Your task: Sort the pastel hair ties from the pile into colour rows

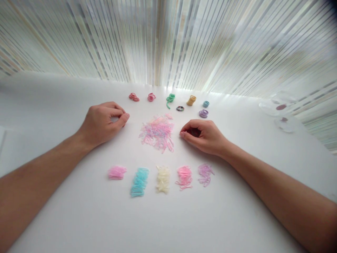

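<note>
On the white table, my left hand (106,121) rests left of a loose pile of small pastel elastic bands (158,131). Its fingers are curled and closed, with nothing seen in them. Right of the same pile lies my right hand (202,135), thumb and fingertips drawn together in a ring, also without anything visible between them. Both hands are apart from the bands. Nearer to me, sorted bands form a row: a lilac-pink bundle (117,173), a turquoise bundle (140,182), a cream bundle (163,180), a pink bundle (184,177) and a pale purple bundle (205,174).
Along the back of the table (168,225) sit several coiled bands, among them a red coil (133,97), a green coil (170,99), a yellow coil (191,100) and a purple coil (203,113). Clear plastic items (285,123) stand far right. A string curtain (147,42) hangs behind.
</note>
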Motion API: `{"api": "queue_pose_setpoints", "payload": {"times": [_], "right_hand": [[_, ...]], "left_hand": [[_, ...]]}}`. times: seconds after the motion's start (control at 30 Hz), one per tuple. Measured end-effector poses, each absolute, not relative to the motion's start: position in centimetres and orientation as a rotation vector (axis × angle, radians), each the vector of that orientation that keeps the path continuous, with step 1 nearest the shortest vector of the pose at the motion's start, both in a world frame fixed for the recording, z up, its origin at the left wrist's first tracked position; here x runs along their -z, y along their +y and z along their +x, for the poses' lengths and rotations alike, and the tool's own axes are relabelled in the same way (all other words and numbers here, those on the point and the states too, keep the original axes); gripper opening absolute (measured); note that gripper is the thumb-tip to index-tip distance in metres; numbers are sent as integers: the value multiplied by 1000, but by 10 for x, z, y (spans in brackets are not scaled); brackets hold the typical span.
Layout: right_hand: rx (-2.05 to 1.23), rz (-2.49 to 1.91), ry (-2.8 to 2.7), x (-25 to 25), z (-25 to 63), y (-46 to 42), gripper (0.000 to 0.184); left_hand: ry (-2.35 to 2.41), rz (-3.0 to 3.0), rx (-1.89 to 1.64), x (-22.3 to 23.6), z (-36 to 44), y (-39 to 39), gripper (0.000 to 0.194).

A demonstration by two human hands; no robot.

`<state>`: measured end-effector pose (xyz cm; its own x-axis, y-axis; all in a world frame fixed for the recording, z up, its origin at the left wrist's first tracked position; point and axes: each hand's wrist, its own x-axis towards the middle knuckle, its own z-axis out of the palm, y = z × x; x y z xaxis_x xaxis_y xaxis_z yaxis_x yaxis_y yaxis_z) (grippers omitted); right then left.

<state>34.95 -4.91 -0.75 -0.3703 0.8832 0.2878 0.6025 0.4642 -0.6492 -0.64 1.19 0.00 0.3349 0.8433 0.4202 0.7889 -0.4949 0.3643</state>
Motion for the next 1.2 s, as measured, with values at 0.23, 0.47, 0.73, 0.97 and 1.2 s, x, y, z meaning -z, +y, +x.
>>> {"api": "queue_pose_setpoints", "payload": {"times": [0.23, 0.47, 0.73, 0.97, 1.2], "right_hand": [[-605, -1216, -2087, 9, 349, -49, 15], [-732, -1275, -2062, 4, 341, -55, 17], [-708, -1334, -2033, 0, 325, -65, 15], [-658, -1328, -2048, 3, 325, -65, 13], [-651, -1328, -2012, 5, 326, -65, 13]], "left_hand": [[1521, 2501, -882, 0, -6, 12, 43], [1501, 2491, -901, 2, -6, 13, 42], [1497, 2478, -917, 2, -6, 13, 40], [1513, 2485, -902, 1, -5, 13, 38], [1504, 2504, -896, 2, -7, 13, 40]]}}
